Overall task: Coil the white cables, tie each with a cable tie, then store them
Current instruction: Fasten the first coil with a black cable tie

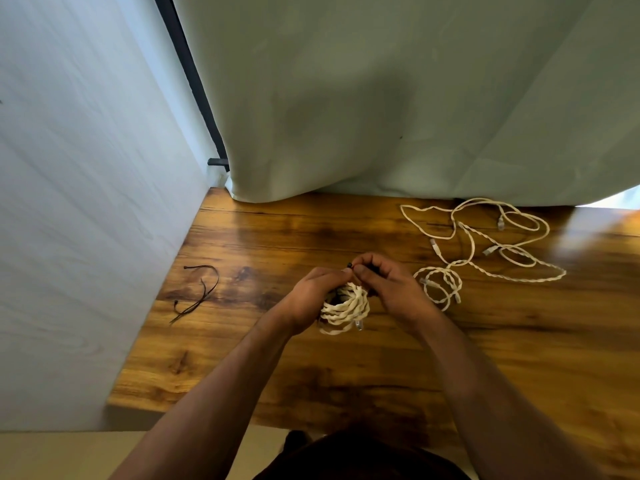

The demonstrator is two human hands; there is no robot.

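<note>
A coiled white braided cable (344, 308) is held above the middle of the wooden table (263, 372). My left hand (317, 292) grips the coil from the left side. My right hand (388, 284) pinches a black cable tie (350, 265) at the top of the coil, its small head showing between my fingertips. To the right lie loose white cables (485, 244), tangled in open loops, with a smaller partly wound loop (441, 284) beside my right hand.
Several spare black cable ties (201, 292) lie on the table at the left, near a white wall panel (86, 220). A pale curtain (381, 98) hangs over the table's far edge. The table's near edge is close to my body.
</note>
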